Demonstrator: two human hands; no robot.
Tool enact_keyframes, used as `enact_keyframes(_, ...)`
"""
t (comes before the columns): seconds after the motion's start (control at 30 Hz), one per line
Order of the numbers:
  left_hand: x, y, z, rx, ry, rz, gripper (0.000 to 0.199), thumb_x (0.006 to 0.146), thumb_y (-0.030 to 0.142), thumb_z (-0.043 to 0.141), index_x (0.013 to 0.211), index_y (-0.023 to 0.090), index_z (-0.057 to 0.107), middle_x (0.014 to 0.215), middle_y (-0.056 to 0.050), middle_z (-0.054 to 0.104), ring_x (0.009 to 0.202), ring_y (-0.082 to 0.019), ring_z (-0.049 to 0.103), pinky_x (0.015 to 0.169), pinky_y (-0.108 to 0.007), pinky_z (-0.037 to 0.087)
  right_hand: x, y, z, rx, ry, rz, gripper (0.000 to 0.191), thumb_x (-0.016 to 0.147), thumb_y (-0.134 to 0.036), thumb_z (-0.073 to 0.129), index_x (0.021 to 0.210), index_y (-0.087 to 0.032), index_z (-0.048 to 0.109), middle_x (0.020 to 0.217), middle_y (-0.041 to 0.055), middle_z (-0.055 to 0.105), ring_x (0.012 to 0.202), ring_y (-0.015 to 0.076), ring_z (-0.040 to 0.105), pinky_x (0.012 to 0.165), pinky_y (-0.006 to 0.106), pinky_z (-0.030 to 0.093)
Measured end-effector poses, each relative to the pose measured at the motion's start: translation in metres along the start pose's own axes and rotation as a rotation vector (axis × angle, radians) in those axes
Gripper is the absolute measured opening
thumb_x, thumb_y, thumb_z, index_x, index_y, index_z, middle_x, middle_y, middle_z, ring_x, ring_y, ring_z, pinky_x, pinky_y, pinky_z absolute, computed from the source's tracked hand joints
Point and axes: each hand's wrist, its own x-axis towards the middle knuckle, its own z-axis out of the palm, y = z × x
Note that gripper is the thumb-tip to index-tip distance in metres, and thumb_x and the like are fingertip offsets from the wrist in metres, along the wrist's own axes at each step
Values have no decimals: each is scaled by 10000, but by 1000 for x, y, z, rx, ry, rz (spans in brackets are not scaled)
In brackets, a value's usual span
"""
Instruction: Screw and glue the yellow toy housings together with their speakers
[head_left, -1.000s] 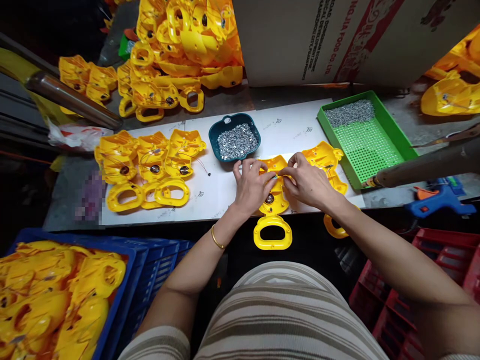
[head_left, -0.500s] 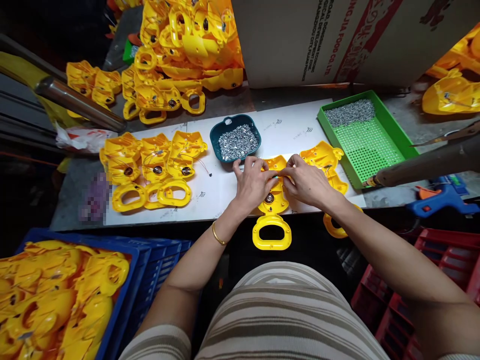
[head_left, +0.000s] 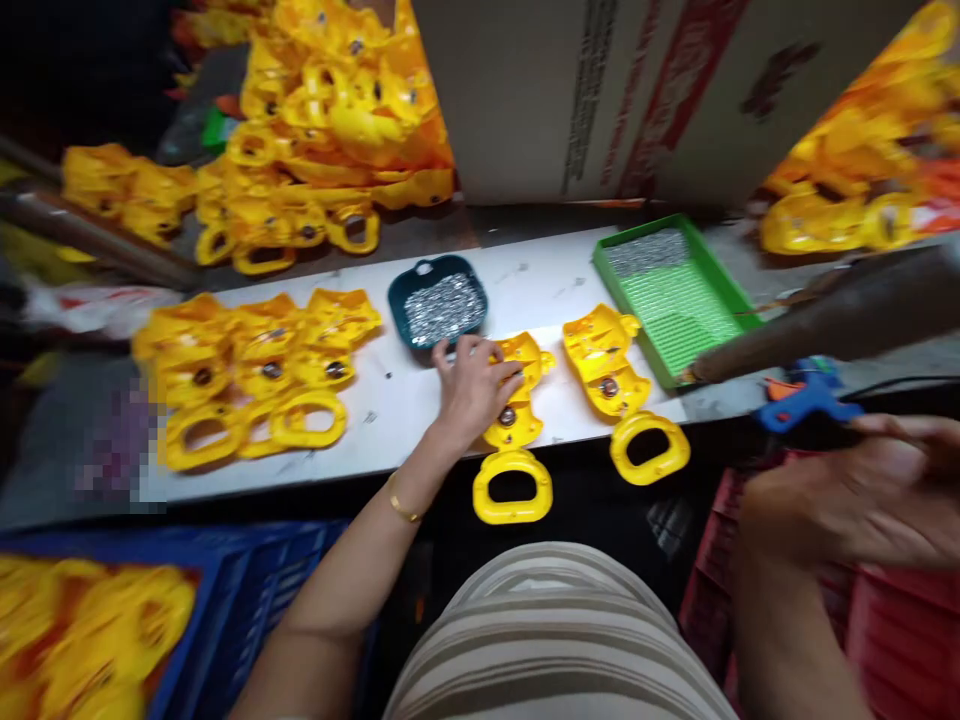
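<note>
My left hand [head_left: 474, 388] is at the left side of a yellow plastic shell [head_left: 514, 425], its fingers bent and closed on the edge. The shell lies open side up, with a round metal part inside and its ring handle hanging past the table's front edge. A second yellow shell [head_left: 604, 345] lies to its right. My right hand [head_left: 862, 490] is at the far right, smeared by motion, just below a blue glue gun [head_left: 806, 400]; whether it touches the gun is unclear. A dark green bowl [head_left: 397, 312] of small metal screws sits behind my left hand.
Three yellow shells [head_left: 262, 345] sit on the left of the white sheet [head_left: 420, 405]. A green tray [head_left: 720, 285] holds more screws. Behind stand a large carton [head_left: 525, 100] and piled yellow parts [head_left: 337, 120]. Blue crates [head_left: 277, 570] and red crates [head_left: 892, 620] are below.
My right hand has left the near shell and moved far right, beside the glue gun. My left hand stays at the shell. The view has shifted, showing more on the right.
</note>
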Motion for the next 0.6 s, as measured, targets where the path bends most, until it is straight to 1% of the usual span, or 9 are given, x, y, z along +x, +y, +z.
enact_keyframes(0.03, 0, -1, 0, 2, 5, 1, 153, 890, 354, 625, 928, 326, 770, 1010, -67, 650, 1095, -298, 470, 1001, -608, 216, 6, 3, -1, 38, 110, -58, 452, 739, -581, 659, 1178, -536, 561, 1206, -24, 598, 1164, 313, 552, 918, 527, 460)
enact_keyframes(0.07, 1, -2, -1, 8, 9, 3, 160, 889, 356, 619, 920, 322, 773, 1009, -72, 652, 1088, -305, 472, 994, -615, 220, 12, 6, 1, 93, 123, -126, 548, 706, -550, 722, 1223, -480, 556, 1210, 2, 600, 1139, 306, 574, 929, 514, 470)
enact_keyframes(0.1, 2, -2, -1, 18, 12, 3, 171, 890, 356, 612, 914, 314, 776, 1011, -79, 653, 1085, -315, 473, 986, -624, 225, 18, 9, 4, 134, 9, -137, 581, 702, -519, 749, 1241, -395, 569, 1174, 38, 618, 1077, 289, 610, 908, 497, 495)
enact_keyframes(0.2, 4, -3, -1, 49, 21, 26, 210, 901, 364, 578, 937, 307, 777, 1015, -95, 655, 1067, -337, 483, 964, -646, 242, 40, 16, 17, 150, -456, 45, 462, 730, -501, 742, 1068, -206, 634, 1004, 83, 676, 846, 217, 664, 757, 395, 562)
enact_keyframes(0.27, 5, -3, -1, 63, 42, 48, 227, 909, 375, 555, 933, 324, 774, 1011, -94, 655, 1051, -340, 492, 953, -649, 250, 53, 15, 23, 127, -606, 88, 389, 759, -497, 718, 960, -174, 635, 906, 65, 682, 716, 168, 646, 675, 334, 562)
enact_keyframes(0.33, 5, -3, -2, 73, 58, 60, 234, 912, 384, 540, 916, 344, 770, 1004, -88, 656, 1043, -342, 500, 944, -650, 259, 65, 10, 25, 101, -598, 38, 362, 772, -489, 710, 937, -177, 626, 828, 29, 666, 652, 138, 624, 651, 301, 552)
enact_keyframes(0.43, 5, -2, -3, 71, 53, 55, 256, 916, 383, 522, 907, 340, 774, 1007, -98, 663, 1054, -363, 509, 934, -664, 268, 84, 5, 24, 116, -497, -21, 373, 795, -521, 668, 980, -202, 612, 778, 2, 646, 671, 138, 639, 681, 296, 558)
enact_keyframes(0.53, 5, -3, -2, 44, 54, 55, 284, 921, 392, 505, 901, 330, 782, 1013, -111, 667, 1056, -377, 509, 930, -681, 266, 102, 11, 24, 226, -487, 6, 413, 794, -561, 632, 1023, -220, 589, 797, 0, 650, 707, 148, 659, 742, 333, 577)
enact_keyframes(0.6, 5, -3, -1, 26, 66, 53, 291, 923, 404, 501, 896, 338, 784, 1009, -111, 666, 1055, -375, 506, 937, -684, 259, 110, 19, 25, 263, -449, 17, 420, 757, -548, 657, 1009, -220, 587, 729, -19, 621, 650, 142, 640, 714, 336, 580)
